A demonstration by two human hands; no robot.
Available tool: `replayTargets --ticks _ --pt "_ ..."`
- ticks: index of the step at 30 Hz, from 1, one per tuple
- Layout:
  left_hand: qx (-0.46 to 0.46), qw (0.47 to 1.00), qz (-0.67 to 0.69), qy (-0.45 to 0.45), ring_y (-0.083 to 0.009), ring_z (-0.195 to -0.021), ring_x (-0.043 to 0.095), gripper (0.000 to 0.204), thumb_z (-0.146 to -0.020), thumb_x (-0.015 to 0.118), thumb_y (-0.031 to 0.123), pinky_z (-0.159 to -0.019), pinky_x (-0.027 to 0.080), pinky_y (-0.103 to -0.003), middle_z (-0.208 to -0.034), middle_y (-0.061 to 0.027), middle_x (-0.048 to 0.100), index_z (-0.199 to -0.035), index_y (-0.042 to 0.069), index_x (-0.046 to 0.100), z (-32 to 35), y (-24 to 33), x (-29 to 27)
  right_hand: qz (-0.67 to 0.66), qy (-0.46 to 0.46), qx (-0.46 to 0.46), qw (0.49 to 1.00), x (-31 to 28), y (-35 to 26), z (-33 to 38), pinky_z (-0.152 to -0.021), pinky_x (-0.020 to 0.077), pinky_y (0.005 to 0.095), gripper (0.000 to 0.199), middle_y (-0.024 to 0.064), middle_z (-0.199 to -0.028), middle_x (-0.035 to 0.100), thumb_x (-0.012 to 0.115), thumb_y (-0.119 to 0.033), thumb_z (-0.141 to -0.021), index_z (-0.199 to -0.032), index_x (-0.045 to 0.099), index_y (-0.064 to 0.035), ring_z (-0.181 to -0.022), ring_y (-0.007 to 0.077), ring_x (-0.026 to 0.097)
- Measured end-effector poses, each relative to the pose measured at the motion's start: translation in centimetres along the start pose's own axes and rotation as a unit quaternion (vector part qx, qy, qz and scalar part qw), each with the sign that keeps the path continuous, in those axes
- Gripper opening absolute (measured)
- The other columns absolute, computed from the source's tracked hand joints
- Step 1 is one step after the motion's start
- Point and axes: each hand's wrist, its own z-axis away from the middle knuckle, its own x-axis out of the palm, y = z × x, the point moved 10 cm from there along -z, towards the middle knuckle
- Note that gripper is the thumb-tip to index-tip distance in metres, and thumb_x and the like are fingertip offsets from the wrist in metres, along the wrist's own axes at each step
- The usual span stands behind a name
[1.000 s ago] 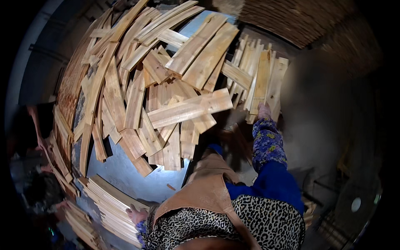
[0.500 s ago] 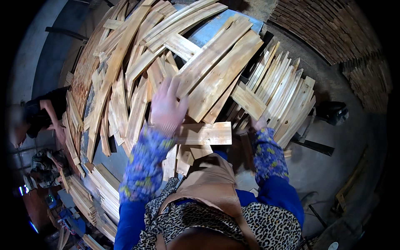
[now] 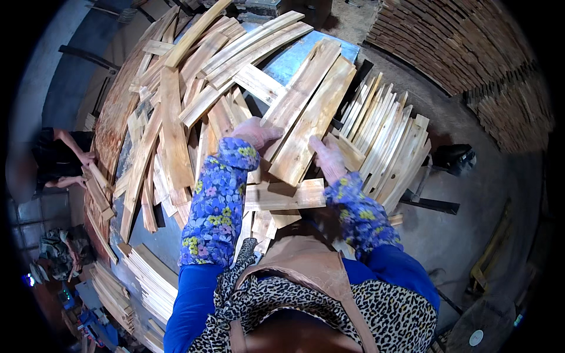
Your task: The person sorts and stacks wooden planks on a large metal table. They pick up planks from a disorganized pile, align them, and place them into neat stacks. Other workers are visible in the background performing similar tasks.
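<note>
At left, a tidy stack of boards (image 3: 148, 273) looks like finished work, while the loose pile (image 3: 175, 135) above it, lying at all angles, suggests plenty is left to put in order. The hands are apart, the left hand (image 3: 256, 133) at the left edge of two long boards (image 3: 318, 117) and the right hand (image 3: 329, 159) at their right edge; I cannot tell whether either grips. Farther right, a row of narrow boards (image 3: 385, 138) seems already lined up.
</note>
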Motion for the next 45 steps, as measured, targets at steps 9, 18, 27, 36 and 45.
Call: replayTargets --ticks 9,18,27,36,45 --pt "-0.002 0.974 0.223 0.040 -0.0269 -0.089 0.078 0.070 -0.081 0.092 0.048 -0.088 0.060 -0.041 -0.103 -0.0177 0.082 -0.125 -0.005 0.078 8.0 -6.2 1.0 0.301 0.155 -0.218 0.915 0.5 -10.6 5.8 -0.088 0.0576 0.0345 0.048 0.0111 -0.115 0.077 0.075 -0.018 -0.102 -0.145 0.063 -0.0003 -0.101 0.0183 0.071" --pt "0.007 0.969 0.108 0.224 -0.0297 -0.112 0.073 0.063 -0.083 0.088 0.034 -0.098 0.056 -0.040 -0.114 -0.0219 0.074 -0.128 -0.005 0.068 17.9 -6.2 1.1 0.137 -0.120 -0.281 0.942 17.1 -8.8 10.6 -0.101 0.0575 0.0367 0.091 0.0160 -0.142 0.059 0.084 -0.009 -0.091 -0.166 0.035 -0.0049 -0.123 0.0222 0.062" --pt "0.181 0.920 0.289 0.192 -0.0326 -0.148 0.049 0.115 -0.072 0.098 0.022 -0.122 0.043 -0.044 -0.154 -0.0239 0.053 -0.163 -0.006 0.035 17.5 -2.3 6.2 -0.174 -0.205 -0.158 0.950 10.2 -10.5 10.6 -0.100 0.0599 0.0379 0.076 0.0105 -0.133 0.067 0.069 -0.008 -0.094 -0.164 0.042 -0.0056 -0.118 0.0236 0.068" --pt "0.283 0.845 -0.131 0.434 -0.0461 -0.105 0.063 0.074 -0.063 0.089 0.018 -0.088 0.053 -0.055 -0.120 -0.0213 0.061 -0.132 0.009 0.063 20.9 1.6 2.1 -0.068 0.077 -0.155 0.982 -19.0 -8.9 2.8 -0.079 0.0613 0.0279 0.074 0.0096 -0.118 0.071 0.060 -0.002 -0.098 -0.169 0.041 -0.0123 -0.091 0.0173 0.069" --pt "0.249 0.870 -0.165 0.392 -0.0477 -0.112 0.065 0.086 -0.059 0.089 0.014 -0.096 0.055 -0.053 -0.131 -0.0253 0.060 -0.140 0.008 0.061 19.8 0.3 3.6 0.021 0.247 -0.100 0.964 -29.1 6.9 -12.3 -0.096 0.0576 0.0336 0.067 0.0196 -0.134 0.066 0.057 -0.018 -0.110 -0.169 0.032 0.0027 -0.109 0.0263 0.068"
